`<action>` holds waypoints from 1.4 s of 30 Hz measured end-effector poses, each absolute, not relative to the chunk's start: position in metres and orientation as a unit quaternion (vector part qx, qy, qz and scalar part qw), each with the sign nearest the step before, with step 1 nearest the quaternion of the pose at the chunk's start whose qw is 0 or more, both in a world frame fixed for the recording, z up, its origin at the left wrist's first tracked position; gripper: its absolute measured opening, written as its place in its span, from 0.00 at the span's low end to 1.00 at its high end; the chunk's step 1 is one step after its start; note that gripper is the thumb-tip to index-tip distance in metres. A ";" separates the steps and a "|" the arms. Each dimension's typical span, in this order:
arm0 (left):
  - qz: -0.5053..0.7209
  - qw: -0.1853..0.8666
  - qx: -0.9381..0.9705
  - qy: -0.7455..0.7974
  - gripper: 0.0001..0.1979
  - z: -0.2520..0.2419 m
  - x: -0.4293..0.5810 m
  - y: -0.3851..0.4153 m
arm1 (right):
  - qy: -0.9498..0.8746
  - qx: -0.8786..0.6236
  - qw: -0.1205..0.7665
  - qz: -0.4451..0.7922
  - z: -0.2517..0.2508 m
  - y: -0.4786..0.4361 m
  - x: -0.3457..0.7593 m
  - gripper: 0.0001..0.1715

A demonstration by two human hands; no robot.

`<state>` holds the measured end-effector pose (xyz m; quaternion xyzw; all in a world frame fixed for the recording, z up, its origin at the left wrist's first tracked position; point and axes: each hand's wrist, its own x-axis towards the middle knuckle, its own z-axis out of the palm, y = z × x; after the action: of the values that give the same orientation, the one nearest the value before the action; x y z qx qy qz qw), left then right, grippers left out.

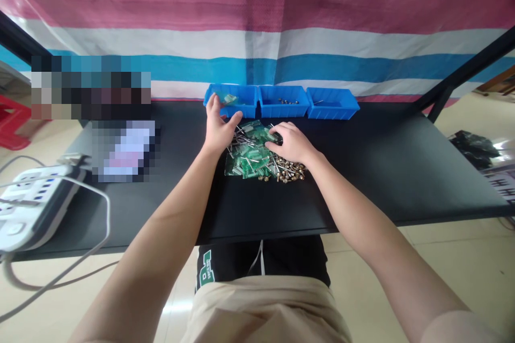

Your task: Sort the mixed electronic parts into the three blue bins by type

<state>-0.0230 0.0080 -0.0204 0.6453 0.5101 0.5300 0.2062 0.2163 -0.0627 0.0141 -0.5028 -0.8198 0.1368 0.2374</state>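
My left hand (pixel 218 129) is at the front left corner of the left blue bin (pixel 243 110), its fingers reaching over the rim and its thumb spread away. A few pale green pieces (pixel 229 99) lie in that bin. Over the right side of a mixed pile is my right hand (pixel 293 143), fingers bent and thumb apart from the index finger. Nothing shows clearly in either hand. Small green packets (pixel 251 161) make up much of the pile. Thin silvery pins (pixel 244 138) lie at its upper left, and brass-coloured screw-like pieces (pixel 290 170) at its lower right.
Two more blue bins stand in the row: the middle bin (pixel 284 110) holds small brass-coloured pieces, the right bin (pixel 333 111) a thin piece. On the left of the black table (pixel 374 171) are a white power strip (pixel 36 203) with cables and blurred-out items. Striped sheeting (pixel 346 5) hangs behind.
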 end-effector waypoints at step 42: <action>0.371 0.087 0.780 0.495 0.10 0.018 0.015 -0.063 | -0.722 -0.523 0.424 0.157 0.019 -0.059 0.220 0.15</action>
<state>0.0151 -0.0634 0.0181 0.7805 0.4953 0.3715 0.0869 0.2200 -0.0593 0.0188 -0.5234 -0.7222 0.1568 0.4242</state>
